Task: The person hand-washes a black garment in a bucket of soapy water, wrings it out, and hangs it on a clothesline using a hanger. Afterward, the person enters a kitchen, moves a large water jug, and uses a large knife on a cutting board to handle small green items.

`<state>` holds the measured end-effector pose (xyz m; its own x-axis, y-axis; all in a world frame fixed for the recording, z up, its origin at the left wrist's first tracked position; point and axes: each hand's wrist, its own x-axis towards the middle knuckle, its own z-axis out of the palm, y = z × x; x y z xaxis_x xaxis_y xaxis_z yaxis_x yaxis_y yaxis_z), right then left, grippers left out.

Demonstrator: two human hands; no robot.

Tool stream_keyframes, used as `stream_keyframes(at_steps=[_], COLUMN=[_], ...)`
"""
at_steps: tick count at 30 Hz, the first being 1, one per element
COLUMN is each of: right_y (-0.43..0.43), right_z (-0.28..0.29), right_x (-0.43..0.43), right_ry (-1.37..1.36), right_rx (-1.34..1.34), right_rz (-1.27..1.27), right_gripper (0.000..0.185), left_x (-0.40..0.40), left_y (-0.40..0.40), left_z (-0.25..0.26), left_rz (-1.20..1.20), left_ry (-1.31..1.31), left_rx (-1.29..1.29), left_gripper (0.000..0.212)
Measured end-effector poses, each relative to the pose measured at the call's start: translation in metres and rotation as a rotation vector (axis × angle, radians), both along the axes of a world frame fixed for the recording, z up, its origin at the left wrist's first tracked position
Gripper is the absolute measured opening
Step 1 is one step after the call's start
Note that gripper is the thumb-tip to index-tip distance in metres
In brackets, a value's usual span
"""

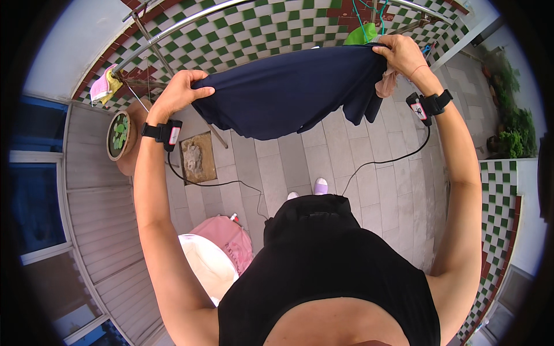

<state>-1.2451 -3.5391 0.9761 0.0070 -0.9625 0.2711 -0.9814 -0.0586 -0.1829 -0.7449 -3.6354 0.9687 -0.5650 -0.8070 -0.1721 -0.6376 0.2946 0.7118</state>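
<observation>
Between my two hands a dark navy cloth garment (pixel 281 91) is stretched out wide, its lower edge hanging in folds. My left hand (pixel 184 88) pinches one upper corner between thumb and fingers. The opposite corner is gripped by my right hand (pixel 400 54), higher in the view. A metal rail (pixel 190 20) runs beyond the garment. Close to my right hand hang a bright green cloth (pixel 361 34) and a beige-pink cloth (pixel 386 82). Each wrist wears a black strap with a small cabled device.
A pink and yellow cloth (pixel 104 86) hangs at the rail's left end. Below it stands a round pot with floating leaves (pixel 119 136). A pink fabric basket with a white lining (pixel 220 242) is beside me on the left. Thin cables run from my wrists towards my waist.
</observation>
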Motion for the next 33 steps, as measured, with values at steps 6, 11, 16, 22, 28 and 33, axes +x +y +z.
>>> stream_keyframes(at_steps=[6, 11, 16, 22, 28, 33], right_y=[-0.007, -0.012, -0.022, -0.007, 0.004, 0.007], right_z=[-0.018, -0.061, -0.06, -0.02, -0.008, -0.001], right_x=[0.005, 0.006, 0.012, 0.02, 0.022, 0.016], right_ry=[-0.245, -0.736, -0.363, -0.205, 0.127, -0.005], right_rx=[-0.038, 0.285, 0.225, 0.244, 0.251, -0.213], right_rz=[0.012, -0.052, 0.15, 0.275, 0.16, 0.23], right_gripper=[0.028, 0.028, 0.042, 0.054, 0.038, 0.026], left_x=[0.011, 0.011, 0.031, 0.059, 0.076, 0.076], left_y=[0.005, 0.011, 0.001, 0.002, -0.001, 0.011], left_z=[0.016, 0.011, 0.0, 0.011, 0.009, 0.039], left_rz=[0.045, 0.175, 0.132, 0.202, 0.094, 0.238], left_ry=[0.162, 0.407, 0.335, 0.318, -0.021, 0.36], left_rx=[-0.009, 0.148, 0.189, 0.227, -0.02, -0.143], left_gripper=[0.017, 0.016, 0.014, 0.019, 0.015, 0.009])
